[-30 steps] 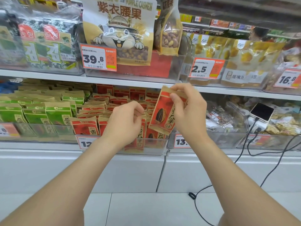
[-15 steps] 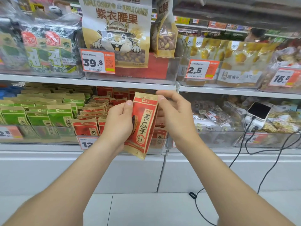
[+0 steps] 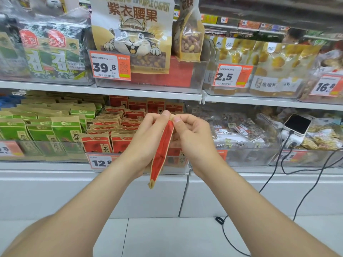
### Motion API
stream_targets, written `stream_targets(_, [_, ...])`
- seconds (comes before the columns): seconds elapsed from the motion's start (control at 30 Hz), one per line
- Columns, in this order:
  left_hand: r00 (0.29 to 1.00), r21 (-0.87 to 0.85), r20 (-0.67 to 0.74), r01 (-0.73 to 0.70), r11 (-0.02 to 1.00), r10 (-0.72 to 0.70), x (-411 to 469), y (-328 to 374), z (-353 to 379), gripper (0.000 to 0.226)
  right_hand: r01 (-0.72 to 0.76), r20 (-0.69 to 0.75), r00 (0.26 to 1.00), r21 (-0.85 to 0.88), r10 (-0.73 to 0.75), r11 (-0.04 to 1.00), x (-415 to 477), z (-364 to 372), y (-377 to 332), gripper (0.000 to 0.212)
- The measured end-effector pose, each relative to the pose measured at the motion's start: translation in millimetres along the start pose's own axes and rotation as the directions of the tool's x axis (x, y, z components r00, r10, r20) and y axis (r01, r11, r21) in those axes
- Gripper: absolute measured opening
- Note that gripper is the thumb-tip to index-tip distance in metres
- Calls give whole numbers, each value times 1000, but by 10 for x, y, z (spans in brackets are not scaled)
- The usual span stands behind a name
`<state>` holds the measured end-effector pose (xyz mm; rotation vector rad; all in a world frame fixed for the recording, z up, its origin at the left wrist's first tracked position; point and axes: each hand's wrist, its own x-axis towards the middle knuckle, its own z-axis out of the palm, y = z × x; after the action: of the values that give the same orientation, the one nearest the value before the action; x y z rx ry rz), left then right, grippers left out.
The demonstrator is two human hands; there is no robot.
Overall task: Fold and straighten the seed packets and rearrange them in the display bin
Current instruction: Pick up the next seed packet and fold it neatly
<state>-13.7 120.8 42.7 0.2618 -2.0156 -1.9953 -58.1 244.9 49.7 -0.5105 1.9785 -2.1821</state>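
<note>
A person stands before the shelf [image 3: 259, 103], both bare arms raised. The left hand [image 3: 146, 138] and right hand [image 3: 194, 138] meet at the top of one red packet [image 3: 161, 151], each pinching its brown top edge between thumb and forefinger, so both hands are clamped on it. The packet is turned edge-on to the camera and hangs down between the two hands, its lower end slanting a little to the left and reaching below the wrists. The left palm lies close along the packet's left face; the right hand's other fingers are curled just beside its right face.

The packet is held in the air in front of the clear bin [image 3: 178, 166] on the lower shelf, not in it. Behind the hands, that bin holds rows of like red packets [image 3: 118, 125], some leaning. Green packets [image 3: 65, 128] fill the bin to the left. A price tag [image 3: 101, 162] sits on the red bin's front wall.
</note>
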Motion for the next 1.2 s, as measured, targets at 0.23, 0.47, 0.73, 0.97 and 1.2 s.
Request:
stream_targets(0.23, [999, 16, 35, -13, 1000, 12, -30, 3, -53, 38, 47, -10, 999, -31, -47, 998, -3, -26, -13, 16])
stream_targets(0.47, [995, -167, -100, 8, 986, -25, -9, 36, -48, 39, 35, 181, 983, -281, 17, 959, 9, -127, -15, 26])
stream_targets(0.73, [999, -138, 50, 18, 990, -11, -13, 76, -116, 35, -110, 111, 985, -187, 132, 976, 17, -169, -60, 35])
stream_targets(0.97, [985, 167, 166, -72, 983, 44, -89, 37, -108, 35, -111, 15, 993, -169, 115, 979, 81, -269, -10, 52])
stream_targets(1.2, [972, 348, 189, -200, 916, 141, -109, 41, -204, 28, -70, 166, 982, -153, 95, 986, 92, -373, -6, 37])
